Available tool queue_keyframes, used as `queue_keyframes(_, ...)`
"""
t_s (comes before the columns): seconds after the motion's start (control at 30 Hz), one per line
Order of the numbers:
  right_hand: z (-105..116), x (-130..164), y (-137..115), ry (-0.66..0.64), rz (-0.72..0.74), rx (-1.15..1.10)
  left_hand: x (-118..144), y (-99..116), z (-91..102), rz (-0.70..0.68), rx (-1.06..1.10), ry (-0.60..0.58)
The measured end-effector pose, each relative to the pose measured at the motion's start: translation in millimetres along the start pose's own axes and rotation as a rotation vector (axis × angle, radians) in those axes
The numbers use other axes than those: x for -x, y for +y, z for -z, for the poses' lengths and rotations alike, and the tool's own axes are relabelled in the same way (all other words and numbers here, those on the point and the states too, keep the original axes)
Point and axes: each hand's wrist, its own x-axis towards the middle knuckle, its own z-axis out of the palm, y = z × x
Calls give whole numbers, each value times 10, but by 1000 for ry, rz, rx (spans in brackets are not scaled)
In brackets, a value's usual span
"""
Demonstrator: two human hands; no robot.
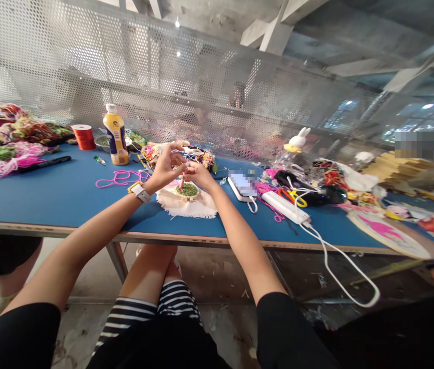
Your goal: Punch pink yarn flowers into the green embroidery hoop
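Observation:
My left hand point(168, 168) and my right hand point(198, 174) meet fingertip to fingertip above a small embroidery hoop. Thumb and finger of the left are pinched together; what they hold, if anything, is too small to make out. Below the right fingertips a slim pink pen-like tool point(182, 182) points down, and that hand appears closed on its upper part. Dense green stitching point(187, 190) fills the round hoop. Around it, white fringed cloth point(171, 204) spreads flat on the blue table point(124, 218).
Left of centre stand a yellow bottle point(116, 137) and an orange thread spool point(83, 137). Pink yarn point(119, 178) lies loose nearby. A phone point(243, 184) and white power strip point(285, 206) are on the right, its cable point(327, 256) drooping over the edge. Yarn piles point(28, 130) sit far left.

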Motion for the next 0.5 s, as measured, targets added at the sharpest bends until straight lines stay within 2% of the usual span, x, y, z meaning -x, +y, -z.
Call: queue_keyframes(0.5,8,-1,21,36,-35,-82,-15,37,5,31,23,8)
